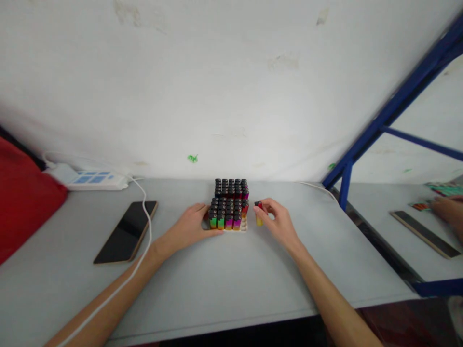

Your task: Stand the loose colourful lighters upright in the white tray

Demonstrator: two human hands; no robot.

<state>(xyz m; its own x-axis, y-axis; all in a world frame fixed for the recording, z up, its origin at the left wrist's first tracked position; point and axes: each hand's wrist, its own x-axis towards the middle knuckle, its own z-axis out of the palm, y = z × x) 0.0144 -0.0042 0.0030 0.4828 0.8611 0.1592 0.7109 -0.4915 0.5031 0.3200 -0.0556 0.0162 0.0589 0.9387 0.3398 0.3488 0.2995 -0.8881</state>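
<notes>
A pale tray (243, 225) stands on the grey table, filled with upright lighters (229, 219) in green, purple and red, all with black tops. Bare slots show at its front right corner. My left hand (190, 224) grips the tray's left side, its thumb along the front edge and its other fingers partly hidden at the side. Just right of the tray, my right hand (279, 221) pinches a red and yellow lighter (259, 220) between thumb and fingers. That lighter is upright and apart from the tray.
A smartphone (126, 232) lies at left, with a white cable (149, 226) crossing it and my left forearm. Behind are a power strip (97, 180) and a red cloth (25, 197). A blue frame (347, 178) stands right; beyond it is another person's hand (448, 210).
</notes>
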